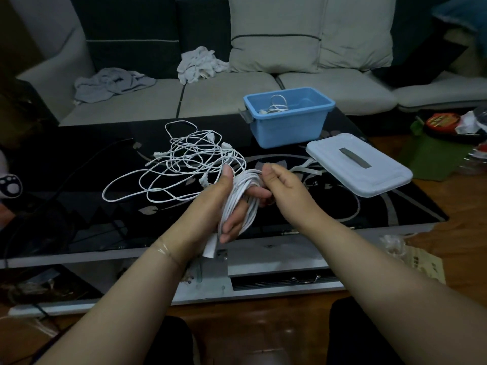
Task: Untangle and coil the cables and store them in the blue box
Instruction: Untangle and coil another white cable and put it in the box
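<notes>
Right, the right hand (276, 184) has its fingers curled, pinching a white strand at the top of the coil (241, 200), apparently to guide the next turn. That coil is wrapped round the left hand (224, 204), whose fingers poke through the loops and hold them, serving as a spool so the turns stay even. Beyond, the loose tangle (179, 164) sprawls on the black glass table (79, 206), feeding the wrap. At the far edge the blue box (288, 119) stands open with one coiled cable (276, 104) inside, its lid (358, 164) lying just beside it, ready.
</notes>
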Available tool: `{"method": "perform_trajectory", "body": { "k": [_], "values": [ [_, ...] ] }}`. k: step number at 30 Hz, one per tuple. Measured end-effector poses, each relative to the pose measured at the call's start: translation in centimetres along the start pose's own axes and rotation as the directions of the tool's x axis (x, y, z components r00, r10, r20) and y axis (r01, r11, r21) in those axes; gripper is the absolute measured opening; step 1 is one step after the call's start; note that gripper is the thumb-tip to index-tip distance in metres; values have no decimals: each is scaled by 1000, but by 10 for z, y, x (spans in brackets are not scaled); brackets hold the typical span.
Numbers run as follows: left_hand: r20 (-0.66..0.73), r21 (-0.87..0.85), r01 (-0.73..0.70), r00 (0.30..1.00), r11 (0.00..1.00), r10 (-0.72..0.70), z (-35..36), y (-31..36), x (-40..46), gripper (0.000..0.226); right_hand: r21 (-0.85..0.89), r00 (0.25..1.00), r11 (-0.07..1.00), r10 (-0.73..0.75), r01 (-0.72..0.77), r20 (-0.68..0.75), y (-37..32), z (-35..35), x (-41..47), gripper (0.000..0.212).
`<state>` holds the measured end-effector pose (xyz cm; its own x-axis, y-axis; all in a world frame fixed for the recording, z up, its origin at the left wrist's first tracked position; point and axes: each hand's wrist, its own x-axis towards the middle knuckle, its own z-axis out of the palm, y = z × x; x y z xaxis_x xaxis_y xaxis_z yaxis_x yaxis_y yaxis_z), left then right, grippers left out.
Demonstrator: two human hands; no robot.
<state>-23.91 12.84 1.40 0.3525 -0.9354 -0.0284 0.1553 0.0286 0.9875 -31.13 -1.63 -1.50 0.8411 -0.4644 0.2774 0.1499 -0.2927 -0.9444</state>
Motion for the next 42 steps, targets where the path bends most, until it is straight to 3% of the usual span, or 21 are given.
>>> {"method": "perform_trajectory", "body": {
  "k": [6,10,14,18,23,27,29,32,35,37,42],
  "values": [
    [-67,-114,-62,996,992,54,-2,4,-1,63,-156,997,985,75,-75,-7,13,2,1,48],
    [-153,-163,-116,984,980,91,-4,6,-1,62,-444,993,892,113,-86,36,18,9,-8,40],
    [-311,-169,-216,938,962,156,-7,8,0,66,-676,976,735,105,53,191,12,18,-18,27],
    [-450,-151,-268,876,952,175,-12,8,3,73,-745,928,618,67,249,366,8,36,-30,24],
    [-492,96,-259,827,961,272,-12,3,2,75,-742,885,534,-26,405,465,7,45,-33,27],
    [-449,377,-235,800,896,398,-5,-1,0,60,-734,868,523,-21,433,496,1,47,-34,32],
    [-407,556,-172,796,813,447,-5,-6,1,60,-742,863,504,-16,442,504,-2,46,-34,32],
    [-331,799,-48,797,599,505,-10,-17,4,72,-751,853,474,0,460,522,-5,41,-33,31],
    [-334,851,35,806,523,489,-13,-19,7,85,-741,865,516,-2,431,502,-8,39,-35,31],
    [-357,853,68,798,517,485,-13,-20,9,78,-726,876,556,-6,404,482,-8,37,-36,30],
    [-395,892,248,833,377,387,-8,-23,12,60,-710,882,583,-27,395,470,-8,30,-35,25]
  ]
}}
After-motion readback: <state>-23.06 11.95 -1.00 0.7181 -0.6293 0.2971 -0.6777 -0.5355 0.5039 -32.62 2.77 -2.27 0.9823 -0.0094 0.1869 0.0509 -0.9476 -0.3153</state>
